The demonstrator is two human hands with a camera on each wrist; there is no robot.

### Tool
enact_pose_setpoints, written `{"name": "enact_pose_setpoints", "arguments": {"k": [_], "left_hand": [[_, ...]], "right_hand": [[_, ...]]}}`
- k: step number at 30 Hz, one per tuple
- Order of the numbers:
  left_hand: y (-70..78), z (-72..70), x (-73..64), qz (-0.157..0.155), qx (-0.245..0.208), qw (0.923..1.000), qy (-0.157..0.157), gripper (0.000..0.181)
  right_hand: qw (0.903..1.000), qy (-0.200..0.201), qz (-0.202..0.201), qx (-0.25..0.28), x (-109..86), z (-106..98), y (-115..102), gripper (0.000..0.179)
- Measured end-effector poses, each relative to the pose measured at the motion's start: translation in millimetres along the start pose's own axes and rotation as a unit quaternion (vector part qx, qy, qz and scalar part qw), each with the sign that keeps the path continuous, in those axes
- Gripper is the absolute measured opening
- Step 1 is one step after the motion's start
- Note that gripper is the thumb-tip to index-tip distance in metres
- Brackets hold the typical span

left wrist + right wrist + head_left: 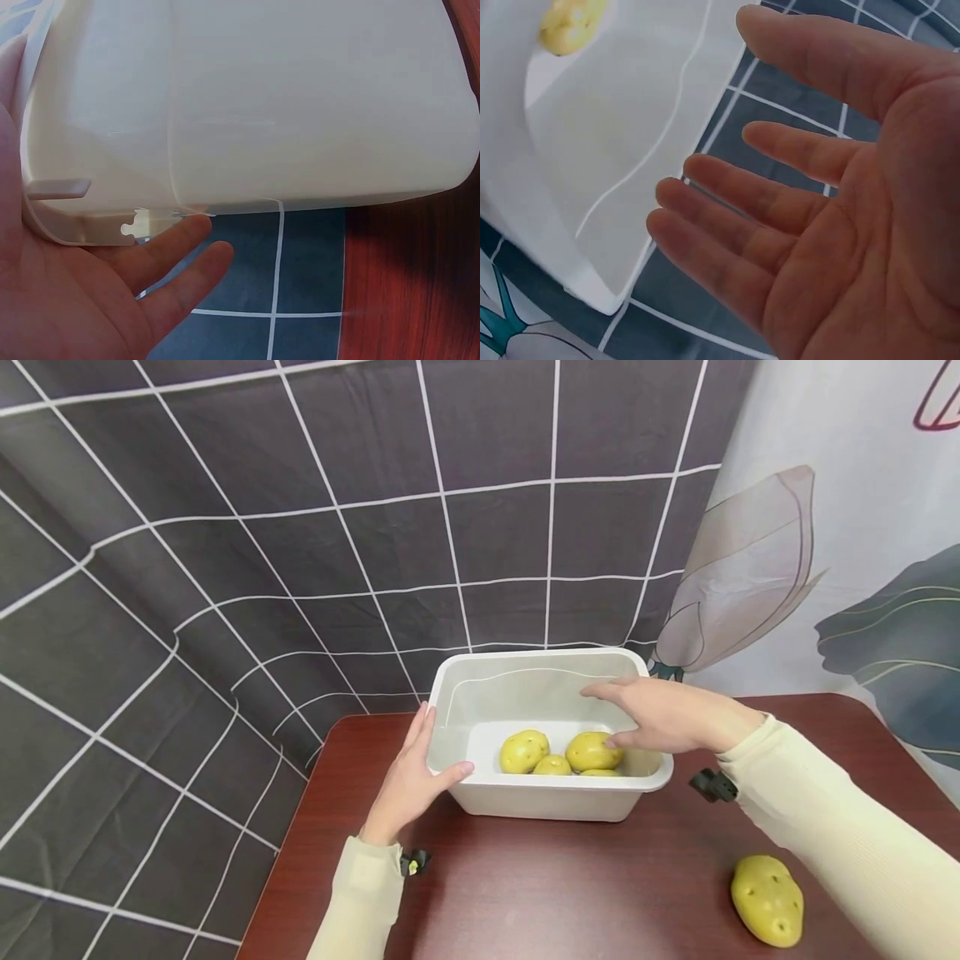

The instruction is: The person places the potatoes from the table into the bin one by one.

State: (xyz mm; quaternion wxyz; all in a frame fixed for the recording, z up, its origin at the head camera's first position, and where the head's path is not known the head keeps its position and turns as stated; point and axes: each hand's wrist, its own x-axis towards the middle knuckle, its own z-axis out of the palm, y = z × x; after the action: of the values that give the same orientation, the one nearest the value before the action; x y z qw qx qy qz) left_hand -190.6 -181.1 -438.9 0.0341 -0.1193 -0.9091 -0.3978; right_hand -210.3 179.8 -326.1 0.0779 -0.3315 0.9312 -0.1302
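Observation:
A white plastic bin stands on the table with several yellow potatoes on its floor. My left hand rests at the bin's left end, its fingers fairly straight along the outside and the thumb over the front corner of the rim. In the left wrist view, two fingertips show against the bin's outer wall. Over the bin's right end, my right hand hangs with extended, spread fingers and an empty palm. The right wrist view shows that palm beside the bin's rim.
One more potato lies on the dark red table, at the front right below my right sleeve. Behind the bin hangs a dark cloth with white grid lines. A pale curtain with leaf prints hangs at the right.

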Motion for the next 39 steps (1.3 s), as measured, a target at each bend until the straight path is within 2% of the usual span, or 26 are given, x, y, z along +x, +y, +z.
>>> {"name": "enact_pose_setpoints", "arguments": {"k": [14, 18, 27, 34, 39], "left_hand": [[-2.2, 0.0, 0.8, -0.009, 0.002, 1.0, -0.002, 0.104], [-2.0, 0.3, 0.9, -0.009, -0.002, 1.0, -0.003, 0.104], [-2.0, 0.4, 1.2, -0.01, 0.005, 0.9999, -0.003, 0.104], [-2.2, 0.6, 0.9, -0.01, 0.004, 0.9999, -0.003, 0.104], [-1.9, 0.4, 0.6, -0.011, 0.003, 0.9999, -0.002, 0.104]], "right_hand": [[0.996, 0.087, -0.011, 0.018, -43.5, 8.2, 3.4, 0.065], [0.9941, 0.108, -0.005, 0.012, -57.8, 15.1, 3.1, 0.068], [0.9893, 0.138, 0.042, 0.024, -84.3, 25.1, -6.3, 0.069], [0.9821, 0.184, 0.039, 0.005, -99.9, 37.8, -9.1, 0.071], [0.9794, 0.195, 0.055, 0.002, -113.0, 50.8, -8.0, 0.072]]}}
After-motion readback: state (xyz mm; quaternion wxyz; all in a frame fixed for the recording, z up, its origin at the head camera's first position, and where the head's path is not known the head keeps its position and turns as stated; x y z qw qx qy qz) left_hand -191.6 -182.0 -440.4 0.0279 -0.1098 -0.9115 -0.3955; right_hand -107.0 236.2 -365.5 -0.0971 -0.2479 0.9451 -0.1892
